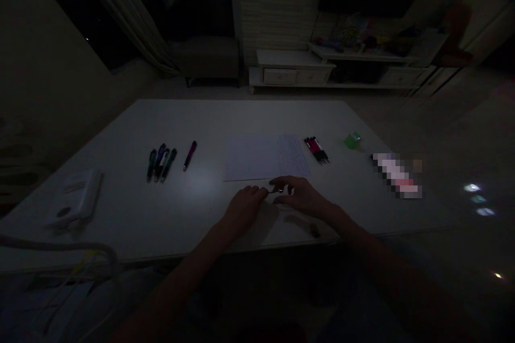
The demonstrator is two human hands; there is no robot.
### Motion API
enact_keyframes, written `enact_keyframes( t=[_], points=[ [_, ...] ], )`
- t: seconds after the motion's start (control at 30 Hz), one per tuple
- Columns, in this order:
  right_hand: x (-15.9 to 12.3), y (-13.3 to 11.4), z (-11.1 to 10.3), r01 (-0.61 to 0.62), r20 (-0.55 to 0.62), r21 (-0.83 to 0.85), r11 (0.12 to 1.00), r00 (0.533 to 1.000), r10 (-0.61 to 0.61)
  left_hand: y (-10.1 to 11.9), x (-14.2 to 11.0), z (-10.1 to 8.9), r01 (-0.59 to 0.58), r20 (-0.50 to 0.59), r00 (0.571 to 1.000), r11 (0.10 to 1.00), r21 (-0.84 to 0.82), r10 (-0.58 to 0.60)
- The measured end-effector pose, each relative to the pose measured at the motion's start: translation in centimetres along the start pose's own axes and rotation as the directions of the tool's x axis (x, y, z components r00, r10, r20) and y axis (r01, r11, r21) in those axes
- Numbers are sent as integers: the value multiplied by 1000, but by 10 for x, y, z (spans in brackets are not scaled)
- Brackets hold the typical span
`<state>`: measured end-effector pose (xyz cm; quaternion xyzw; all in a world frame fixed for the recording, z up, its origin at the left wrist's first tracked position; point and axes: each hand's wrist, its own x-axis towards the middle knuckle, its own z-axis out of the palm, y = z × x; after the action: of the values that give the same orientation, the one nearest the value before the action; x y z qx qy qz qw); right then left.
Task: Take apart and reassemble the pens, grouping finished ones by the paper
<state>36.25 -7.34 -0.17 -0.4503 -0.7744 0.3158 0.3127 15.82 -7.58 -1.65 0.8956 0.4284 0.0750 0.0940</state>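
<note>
My left hand (246,208) is closed near the front of the table, pinching one end of a thin, pen-like object (274,191) with a shiny tip. That object points right, toward my right hand (302,197). My right hand's thumb and fingers are apart, curved around the tip with a gap showing between them. Just beyond my hands lie a blank white sheet (249,158) and, on its right, a page of handwriting (294,154). A small dark object (314,230) lies by my right forearm; its kind is unclear in the dim light.
Several pens (161,163) and a single purple pen (190,155) lie left of the paper. Several red-and-black pens (317,150) and a green box-like item (353,140) lie right. A pixelated object (396,176) is near the right edge, a white device (76,195) at left.
</note>
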Motion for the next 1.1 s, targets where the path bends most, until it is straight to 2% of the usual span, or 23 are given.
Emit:
enact_keyframes(
  t=[0.1,0.2,0.4,0.57,0.77,1.0,1.1],
  points=[
    [4,18,-12,-12,-96,-132,991,995,-1,-2,0,-3,42,-1,999,998,-53,-42],
    [9,36,-9,-55,-187,-273,960,982,3,-5,1,-2,74,3,997,995,-66,-74],
    [14,45,8,-32,-154,-407,913,987,-34,-12,-1,-1,78,-27,997,996,-35,-79],
    [5,32,-6,-75,-105,-351,933,994,41,-20,-4,-3,90,-61,994,995,-41,-93],
    [-6,13,-10,11,-110,-314,949,993,-48,-23,-3,2,84,-53,995,996,-13,-84],
    [-5,7,-6,75,-89,-285,956,991,-104,-18,-2,-2,46,-57,997,999,13,-45],
    [-4,4,-2,109,-84,-253,961,987,-134,-15,-1,0,20,-67,997,999,-39,-23]
  ],
)
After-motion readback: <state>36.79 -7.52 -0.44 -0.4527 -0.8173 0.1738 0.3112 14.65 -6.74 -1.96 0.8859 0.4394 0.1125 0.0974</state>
